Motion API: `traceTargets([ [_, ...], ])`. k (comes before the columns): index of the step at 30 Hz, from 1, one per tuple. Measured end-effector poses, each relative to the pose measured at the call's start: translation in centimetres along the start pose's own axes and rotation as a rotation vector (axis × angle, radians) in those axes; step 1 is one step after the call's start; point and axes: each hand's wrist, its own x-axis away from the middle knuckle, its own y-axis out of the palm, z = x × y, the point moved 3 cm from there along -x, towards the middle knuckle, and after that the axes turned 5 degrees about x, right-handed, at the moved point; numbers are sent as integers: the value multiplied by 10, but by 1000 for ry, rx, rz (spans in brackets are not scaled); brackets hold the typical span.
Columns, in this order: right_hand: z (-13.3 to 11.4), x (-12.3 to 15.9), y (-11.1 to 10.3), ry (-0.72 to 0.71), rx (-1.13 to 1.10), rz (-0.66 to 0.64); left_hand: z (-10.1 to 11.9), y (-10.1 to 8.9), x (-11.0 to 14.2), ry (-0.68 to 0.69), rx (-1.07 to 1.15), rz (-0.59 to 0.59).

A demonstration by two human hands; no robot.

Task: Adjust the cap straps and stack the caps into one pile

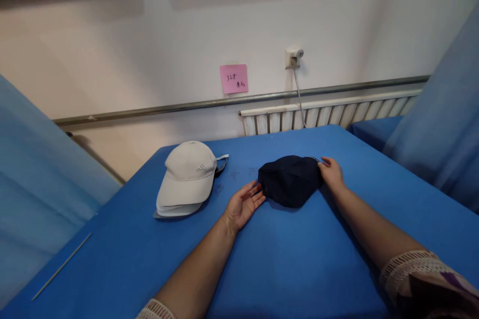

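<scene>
A dark navy cap [290,179] lies on its side over the blue table, its crown partly collapsed. At its right end my right hand [332,172] pinches the edge between thumb and fingers. On the other side my left hand [245,204] is turned palm up, fingers stretched out and fingertips at the cap's left edge; whether they bear any of its weight I cannot tell. To the left sits a stack of caps, a beige baseball cap [190,162] on top with a small logo and a strap at the back. Brims of lighter caps [181,209] show beneath it.
The blue-covered table [284,259] reaches to the wall. A thin stick [62,266] lies near its left edge. Behind are a radiator [284,120], a metal rail [187,106], a pink note [234,79] and a plugged-in cord [299,94]. Blue curtains [37,199] hang at both sides.
</scene>
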Motion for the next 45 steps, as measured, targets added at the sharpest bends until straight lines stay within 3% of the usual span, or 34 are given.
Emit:
traceTargets([
  [2, -17, 27, 0, -148, 71, 41, 0, -1, -1, 23, -3, 24],
  [3, -28, 47, 3, -327, 201, -13, 0, -1, -1, 31, -1, 28],
  [5, -43, 94, 18, -641, 396, -333, 0, -2, -2, 42, 4, 30],
  [7, -46, 138, 34, -839, 515, -738, 0, -3, -1, 52, 3, 35],
  [8, -45, 153, 40, -902, 562, -837, 0, -3, -1, 58, 0, 43],
  [10, -42, 162, 46, -963, 619, -819, 1, -3, 1, 74, -16, 64],
  [14, -25, 129, 52, -847, 714, -627, -1, -4, 3, 130, -140, 127],
  [16, -15, 112, 54, -781, 749, -665, -3, -5, 3, 202, -303, 182],
  [19, -3, 99, 56, -739, 774, -699, -7, -1, 6, 433, -766, 219],
  [21, 1, 97, 59, -713, 784, -651, -14, 11, 8, 586, -1121, 101],
  [23, 4, 96, 61, -683, 779, -601, -25, 25, 8, 661, -1382, -95],
  [25, 4, 95, 61, -656, 756, -561, -33, 35, 5, 676, -1533, -230],
  [28, 0, 94, 59, -648, 686, -529, -37, 42, -6, 630, -1663, -302],
  [32, -2, 95, 54, -653, 502, -677, -34, 44, -17, 605, -1755, -330],
  [35, 3, 92, 53, -511, 407, -751, -35, 42, -20, 601, -1758, -323],
  [40, 2, 90, 53, -405, 365, -836, -30, 34, -25, 529, -1403, -312],
  [43, -6, 93, 52, -455, 382, -866, -23, 29, -27, 469, -1178, -311],
  [45, -10, 96, 51, -533, 422, -880, -18, 28, -25, 490, -1223, -313],
])
